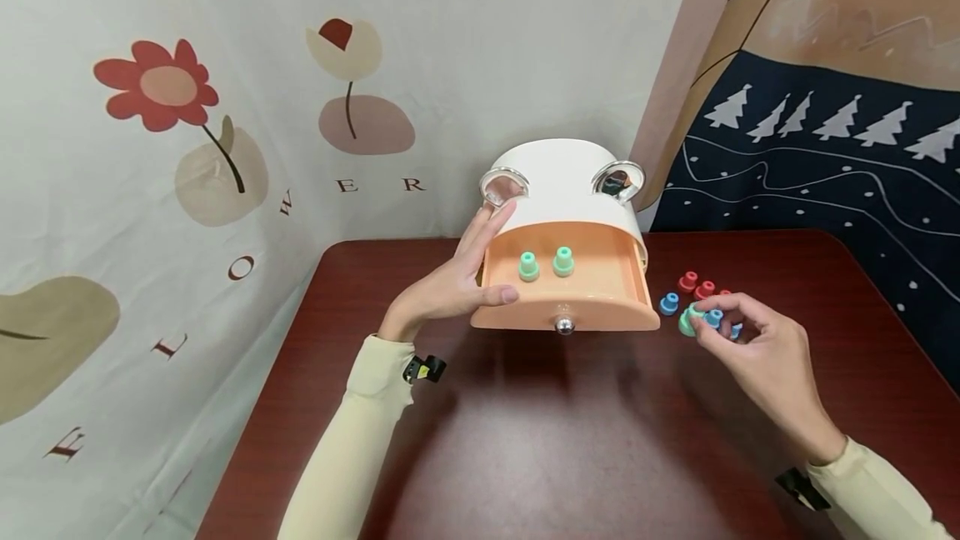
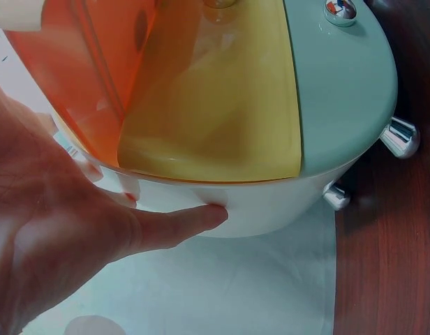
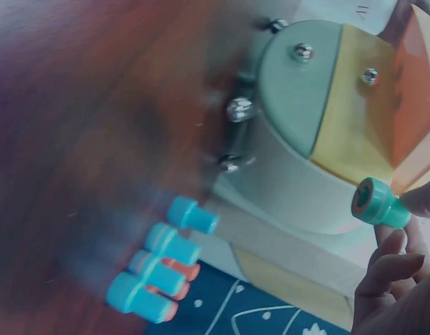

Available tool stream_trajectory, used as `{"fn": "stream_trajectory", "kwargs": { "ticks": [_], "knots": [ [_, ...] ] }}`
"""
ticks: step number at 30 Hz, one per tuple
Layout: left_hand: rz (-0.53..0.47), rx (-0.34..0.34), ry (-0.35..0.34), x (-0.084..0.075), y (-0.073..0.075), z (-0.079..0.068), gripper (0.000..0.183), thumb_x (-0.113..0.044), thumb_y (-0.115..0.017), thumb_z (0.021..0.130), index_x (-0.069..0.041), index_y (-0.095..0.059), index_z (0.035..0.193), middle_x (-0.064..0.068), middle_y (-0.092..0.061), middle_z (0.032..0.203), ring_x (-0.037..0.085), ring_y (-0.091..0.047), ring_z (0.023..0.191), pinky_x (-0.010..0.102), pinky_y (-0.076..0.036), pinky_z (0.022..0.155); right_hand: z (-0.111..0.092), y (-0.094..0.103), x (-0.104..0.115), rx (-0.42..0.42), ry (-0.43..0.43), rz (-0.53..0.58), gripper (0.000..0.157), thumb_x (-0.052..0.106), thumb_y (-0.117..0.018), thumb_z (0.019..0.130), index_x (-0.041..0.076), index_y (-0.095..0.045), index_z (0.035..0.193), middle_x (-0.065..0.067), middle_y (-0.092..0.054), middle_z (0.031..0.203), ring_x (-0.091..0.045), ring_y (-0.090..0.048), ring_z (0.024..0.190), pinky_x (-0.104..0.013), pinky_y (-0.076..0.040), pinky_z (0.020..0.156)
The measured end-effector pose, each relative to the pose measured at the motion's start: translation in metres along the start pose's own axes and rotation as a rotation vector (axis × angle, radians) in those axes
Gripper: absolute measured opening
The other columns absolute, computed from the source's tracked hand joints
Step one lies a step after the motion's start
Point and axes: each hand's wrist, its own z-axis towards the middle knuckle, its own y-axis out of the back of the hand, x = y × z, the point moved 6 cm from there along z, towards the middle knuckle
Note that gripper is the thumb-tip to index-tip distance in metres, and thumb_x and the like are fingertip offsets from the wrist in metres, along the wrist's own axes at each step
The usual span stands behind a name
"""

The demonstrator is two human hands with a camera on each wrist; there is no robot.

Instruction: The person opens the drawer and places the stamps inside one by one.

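Note:
A white rounded drawer cabinet (image 1: 555, 158) with two silver ring ears stands at the table's back. Its top orange drawer (image 1: 600, 286) is pulled out and holds two small green stepped pegs (image 1: 528, 267). My left hand (image 1: 450, 283) rests against the cabinet's left side, fingers extended, thumb over the drawer's edge in the head view. The left wrist view shows the thumb straight along the white wall, beside the closed yellow drawer (image 2: 222, 98). To the right of the cabinet, my right hand (image 1: 772, 365) pinches another green peg (image 3: 374, 202) between thumb and fingers, above the table.
Several blue pegs (image 3: 174, 243) and red pegs (image 1: 687, 281) stand on the dark red table (image 1: 570, 448), right of the cabinet. A closed green drawer (image 3: 299, 91) and silver feet (image 3: 239, 109) show lower on the cabinet. Printed cloth (image 1: 465, 40) hangs behind.

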Motion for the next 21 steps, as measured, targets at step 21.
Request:
{"fn": "stream_trajectory", "kwargs": {
  "ticks": [21],
  "knots": [
    [-0.028, 0.004, -0.001, -0.001, 0.001, -0.002, 0.125, -0.095, -0.065, 0.08, -0.044, -0.003, 0.176, -0.006, 0.009, 0.18, 0.011, 0.018, 0.162, 0.067, -0.015, 0.127, 0.033, -0.01, 0.056, -0.05, 0.08, 0.232, 0.03, -0.003, -0.085, 0.093, 0.007, -0.082, 0.121, -0.004, -0.07, 0.079, -0.014, -0.057, 0.061, -0.02, -0.044, 0.048]
  ]
}}
